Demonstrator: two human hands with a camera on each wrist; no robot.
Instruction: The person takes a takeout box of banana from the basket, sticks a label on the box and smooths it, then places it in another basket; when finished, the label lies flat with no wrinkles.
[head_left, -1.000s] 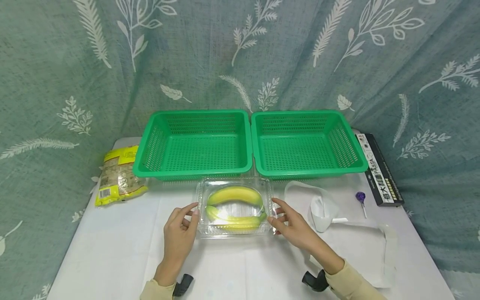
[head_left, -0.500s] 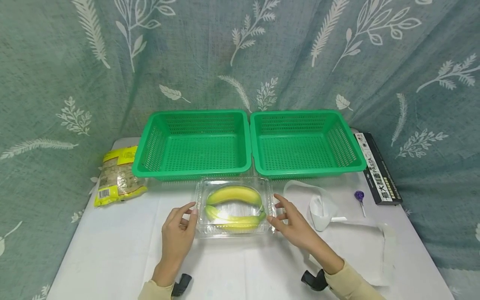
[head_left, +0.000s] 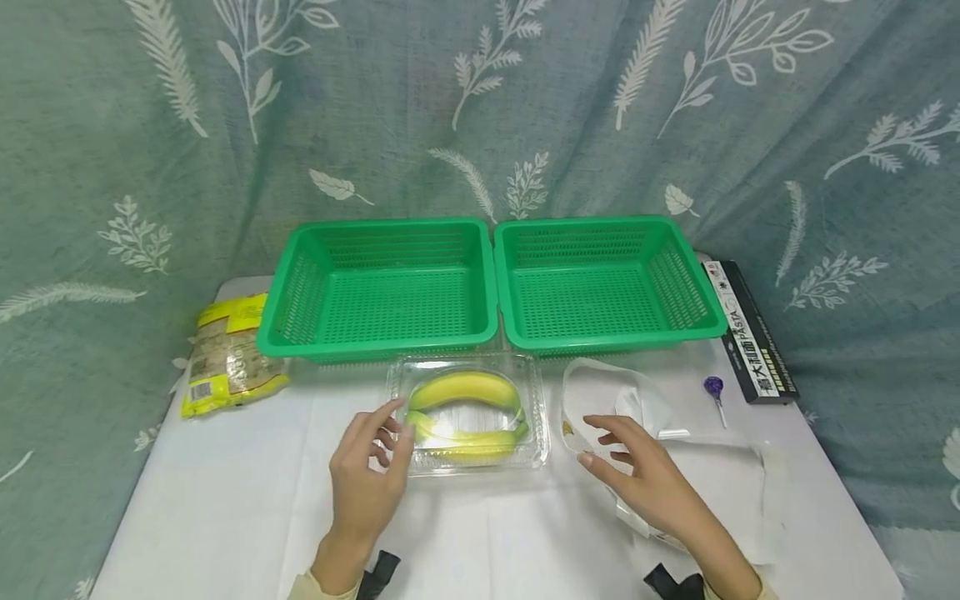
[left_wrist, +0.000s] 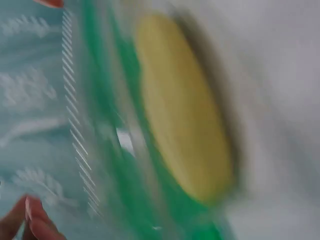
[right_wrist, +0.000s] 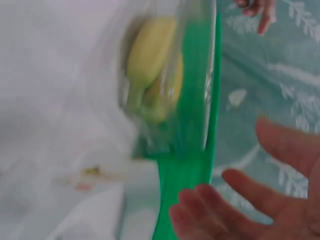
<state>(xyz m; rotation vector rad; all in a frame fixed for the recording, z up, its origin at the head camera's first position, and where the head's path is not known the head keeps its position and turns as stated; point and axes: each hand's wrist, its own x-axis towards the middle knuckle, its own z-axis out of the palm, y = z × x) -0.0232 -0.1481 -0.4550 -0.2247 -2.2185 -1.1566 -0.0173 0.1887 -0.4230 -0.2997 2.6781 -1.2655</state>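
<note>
Clearly, the box (head_left: pixel 752 335) right of the banana container (head_left: pixel 534 446) reads "PASTA".

The left hand (head_left: pixel 369 483) reaches forward, fingers (head_left: pixel 377 419) loosely bent, its thumb apart from them on the inner side and the left wrist (head_left: pixel 341 558) behind them. Well apart, the right hand (head_left: pixel 645 479) angles forward and leftward, thumb separated from its relaxed fingers, the right forearm (head_left: pixel 716 537) slanting back behind them.
</note>
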